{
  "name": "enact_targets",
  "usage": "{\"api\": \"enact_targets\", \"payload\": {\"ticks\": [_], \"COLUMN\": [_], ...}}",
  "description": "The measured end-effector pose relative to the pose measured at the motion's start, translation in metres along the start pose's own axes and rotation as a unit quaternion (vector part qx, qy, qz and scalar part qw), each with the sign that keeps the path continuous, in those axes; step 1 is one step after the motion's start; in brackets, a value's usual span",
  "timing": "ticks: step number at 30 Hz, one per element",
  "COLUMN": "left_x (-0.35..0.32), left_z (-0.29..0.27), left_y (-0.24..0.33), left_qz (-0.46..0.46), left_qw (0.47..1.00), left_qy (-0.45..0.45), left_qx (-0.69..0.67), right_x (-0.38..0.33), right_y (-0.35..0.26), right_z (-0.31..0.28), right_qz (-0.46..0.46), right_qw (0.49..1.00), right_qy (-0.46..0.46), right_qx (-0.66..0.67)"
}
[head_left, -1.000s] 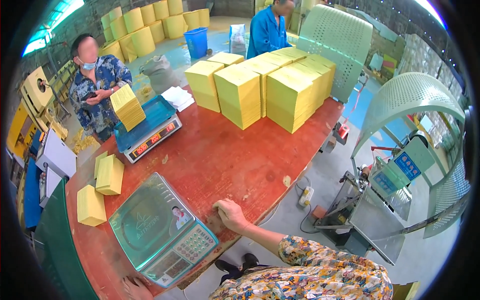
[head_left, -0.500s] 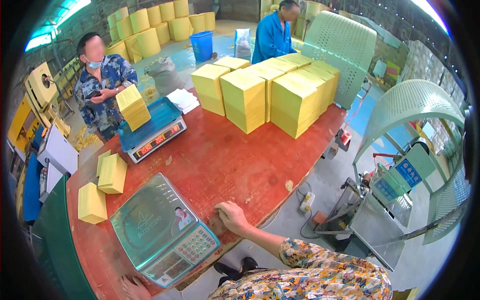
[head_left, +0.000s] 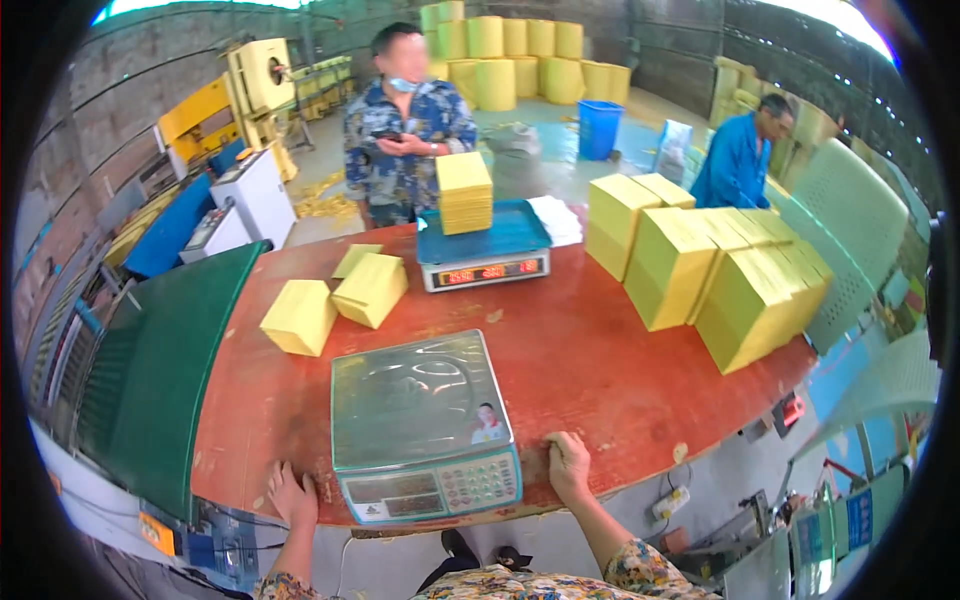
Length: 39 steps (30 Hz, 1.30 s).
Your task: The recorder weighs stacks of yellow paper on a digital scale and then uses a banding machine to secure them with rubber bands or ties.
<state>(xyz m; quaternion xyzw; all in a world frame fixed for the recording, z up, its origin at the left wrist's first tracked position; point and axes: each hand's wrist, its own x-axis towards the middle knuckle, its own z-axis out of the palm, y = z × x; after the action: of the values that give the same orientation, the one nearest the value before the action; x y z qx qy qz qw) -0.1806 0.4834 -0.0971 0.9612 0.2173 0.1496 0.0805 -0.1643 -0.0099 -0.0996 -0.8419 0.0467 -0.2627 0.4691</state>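
Observation:
My left hand [head_left: 293,494] lies on the red tabletop [head_left: 560,370], fingers spread and holding nothing. Beside it, near the front edge, is a flat electronic scale [head_left: 415,400] with a silver-grey platform and a keypad. On the scale's other side my right hand [head_left: 569,464] rests on the table, curled into a loose fist with nothing showing in it. Neither hand touches the scale. Farther back, a second scale [head_left: 485,277] with a blue tray and lit red digits carries a stack of yellow paper [head_left: 465,195].
Yellow paper blocks [head_left: 300,317] sit at left; taller yellow stacks [head_left: 670,270] fill the right. White sheets [head_left: 556,220] lie by the far scale. A person in camouflage [head_left: 410,130] holds a phone; another in blue [head_left: 735,165] works behind the stacks. A green panel [head_left: 165,370] borders the left.
My view has swung left, so the table sits squarer and my left hand shows more fully. My right hand stays beside the near scale, still curled.

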Motion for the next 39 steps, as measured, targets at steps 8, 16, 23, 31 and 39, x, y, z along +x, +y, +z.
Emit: {"api": "enact_targets", "payload": {"ticks": [8, 16, 23, 31, 39], "left_x": [-0.0060, -0.0042, -0.0032, -0.0039, -0.0034], "left_z": [-0.0023, 0.0005, 0.0017, 0.0025, -0.0007], "left_y": [-0.0017, 0.0003, -0.0020, -0.0041, -0.0004], "left_qz": [0.005, 0.003, 0.005, 0.009, 0.012], "left_qw": [1.000, 1.000, 1.000, 1.000, 1.000], "left_qy": [0.011, 0.016, 0.017, 0.020, 0.019], "left_qx": [-0.004, 0.000, -0.006, -0.006, -0.007], "right_x": [0.0011, 0.0043, 0.0038, 0.0030, 0.0030], "right_y": [-0.0019, -0.0039, -0.0016, -0.0046, -0.0016], "right_z": [-0.0013, -0.0023, -0.0025, -0.0030, -0.0023], "right_qz": [-0.022, -0.026, -0.016, -0.009, -0.012], "right_qw": [1.000, 0.999, 1.000, 1.000, 1.000], "right_qy": [-0.009, 0.005, -0.006, -0.012, -0.013], "right_qx": [0.002, -0.023, -0.008, -0.005, -0.019]}}
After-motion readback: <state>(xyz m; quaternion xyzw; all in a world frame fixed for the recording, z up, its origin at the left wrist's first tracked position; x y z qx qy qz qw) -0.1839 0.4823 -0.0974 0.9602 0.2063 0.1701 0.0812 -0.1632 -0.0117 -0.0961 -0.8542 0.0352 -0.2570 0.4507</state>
